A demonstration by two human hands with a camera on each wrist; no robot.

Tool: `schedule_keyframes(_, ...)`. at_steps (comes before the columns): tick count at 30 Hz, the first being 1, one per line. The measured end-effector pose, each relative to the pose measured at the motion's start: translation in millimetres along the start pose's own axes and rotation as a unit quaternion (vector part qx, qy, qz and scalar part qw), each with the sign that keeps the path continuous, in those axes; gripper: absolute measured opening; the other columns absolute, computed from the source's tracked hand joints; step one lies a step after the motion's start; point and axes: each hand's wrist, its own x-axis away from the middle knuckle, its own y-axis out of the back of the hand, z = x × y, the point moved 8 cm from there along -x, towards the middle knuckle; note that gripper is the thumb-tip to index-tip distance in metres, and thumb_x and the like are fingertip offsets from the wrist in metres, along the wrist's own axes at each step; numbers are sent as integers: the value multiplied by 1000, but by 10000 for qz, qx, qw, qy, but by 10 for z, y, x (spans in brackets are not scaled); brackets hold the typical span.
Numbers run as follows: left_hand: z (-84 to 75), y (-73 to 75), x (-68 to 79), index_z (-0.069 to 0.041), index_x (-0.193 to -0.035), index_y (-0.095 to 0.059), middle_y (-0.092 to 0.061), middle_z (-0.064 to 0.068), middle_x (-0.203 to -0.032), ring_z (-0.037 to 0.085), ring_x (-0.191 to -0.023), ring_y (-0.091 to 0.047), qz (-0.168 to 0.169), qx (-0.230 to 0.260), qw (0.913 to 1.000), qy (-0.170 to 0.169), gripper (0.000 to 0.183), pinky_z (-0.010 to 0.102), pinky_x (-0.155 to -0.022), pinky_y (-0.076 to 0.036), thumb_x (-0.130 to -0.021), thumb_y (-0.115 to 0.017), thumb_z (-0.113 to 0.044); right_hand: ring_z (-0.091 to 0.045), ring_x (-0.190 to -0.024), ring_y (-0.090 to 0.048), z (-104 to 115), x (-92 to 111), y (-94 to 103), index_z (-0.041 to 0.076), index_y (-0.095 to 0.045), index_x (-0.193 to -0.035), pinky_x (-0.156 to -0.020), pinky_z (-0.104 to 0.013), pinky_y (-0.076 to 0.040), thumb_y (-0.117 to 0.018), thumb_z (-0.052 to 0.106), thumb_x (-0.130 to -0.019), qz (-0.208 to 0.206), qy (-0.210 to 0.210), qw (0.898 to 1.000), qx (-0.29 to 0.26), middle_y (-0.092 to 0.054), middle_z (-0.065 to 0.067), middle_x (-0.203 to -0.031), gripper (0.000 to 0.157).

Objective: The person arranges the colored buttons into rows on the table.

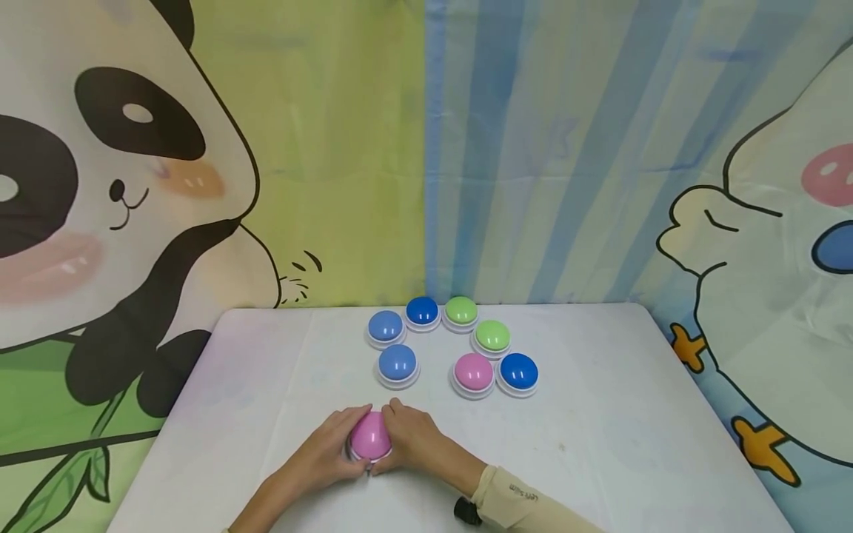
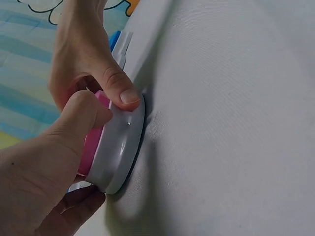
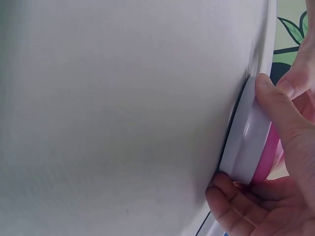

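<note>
A pink dome push button on a white round base (image 1: 370, 435) is held between both hands near the front of the table. My left hand (image 1: 325, 450) grips its left side, with the thumb at the near edge. From the other side my right hand (image 1: 413, 440) holds it, its thumb also at the near edge and its fingers on the far rim. In the left wrist view the white base (image 2: 115, 152) stands close to the tabletop, with a thumb of each hand against it. The right wrist view shows fingers (image 3: 231, 199) curled at the base's lower edge.
Farther back is a loose ring of similar buttons: light blue (image 1: 397, 363) ones, dark blue (image 1: 422, 311) ones, green (image 1: 492, 336) ones and another pink one (image 1: 474, 372). A small black object (image 1: 467, 511) is by the right sleeve. Printed cloth (image 1: 566, 148) hangs behind the white table (image 1: 600, 444).
</note>
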Motion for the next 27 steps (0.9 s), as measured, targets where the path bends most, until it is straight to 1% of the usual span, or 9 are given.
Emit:
schedule_keyframes(4, 11, -26, 15, -9, -140, -49, -59, -2, -132, 7, -105, -54, 97, -91, 9998, 153, 87, 29, -88, -55, -63, -84, -29, -4, -75, -53, -16, 8, -42, 9, -56, -109, -57, -18, -48, -86, 60, -56, 125, -150, 9995, -262, -51, 3, -92, 79)
schedule_keyframes(8, 16, -57, 29, -10, -142, -47, -58, -2, -133, 6, -107, -54, 147, -208, 9992, 298, 91, 30, -87, -55, -62, -84, -31, -4, -76, -51, -25, 20, -102, 10, -55, -110, -57, -18, -47, -85, 59, -58, 184, -262, 9986, -415, -50, 3, -92, 78)
schedule_keyframes(14, 25, -111, 79, -13, -146, -43, -57, -3, -133, 6, -108, -53, 191, -179, 9981, 554, 96, 31, -87, -55, -61, -83, -32, -5, -77, -47, -7, 65, -168, 6, -55, -112, -64, -16, -46, -86, 56, -59, 32, -200, 9975, -674, -49, 2, -92, 79)
schedule_keyframes(18, 38, -122, 94, -16, -148, -39, -57, -3, -132, 7, -110, -53, 228, -197, 9972, 678, 97, 32, -88, -55, -63, -82, -34, -7, -78, -47, -14, 76, -195, 4, -55, -114, -66, -17, -45, -84, 59, -59, -95, -159, 9978, -630, -48, 1, -93, 82)
schedule_keyframes(21, 42, -110, 81, -16, -148, -39, -57, -2, -133, 8, -112, -53, 247, -231, 9970, 689, 94, 34, -85, -56, -66, -81, -34, -8, -80, -47, -25, 73, -197, 3, -55, -117, -68, -18, -46, -82, 60, -61, -128, -146, 9980, -595, -49, -1, -95, 85)
schedule_keyframes(23, 39, -101, 71, -14, -148, -39, -56, -1, -134, 10, -114, -53, 263, -232, 9972, 667, 93, 35, -86, -57, -67, -81, -34, -10, -83, -49, -34, 69, -189, 0, -54, -122, -71, -19, -48, -81, 60, -63, -114, -175, 9979, -612, -50, -3, -98, 89)
schedule_keyframes(25, 38, -97, 62, -13, -148, -39, -54, -1, -136, 12, -117, -53, 282, -207, 9975, 612, 90, 37, -87, -57, -69, -80, -33, -12, -87, -51, -47, 67, -176, -4, -51, -129, -75, -21, -50, -82, 59, -64, -54, -234, 9975, -669, -52, -5, -103, 96)
schedule_keyframes(27, 38, -102, 60, -13, -148, -37, -52, 0, -140, 14, -122, -52, 349, -133, 9977, 567, 90, 39, -92, -55, -71, -79, -34, -14, -92, -54, -58, 69, -170, -6, -47, -135, -80, -24, -53, -81, 60, -65, 26, -260, 9973, -685, -53, -8, -109, 102)
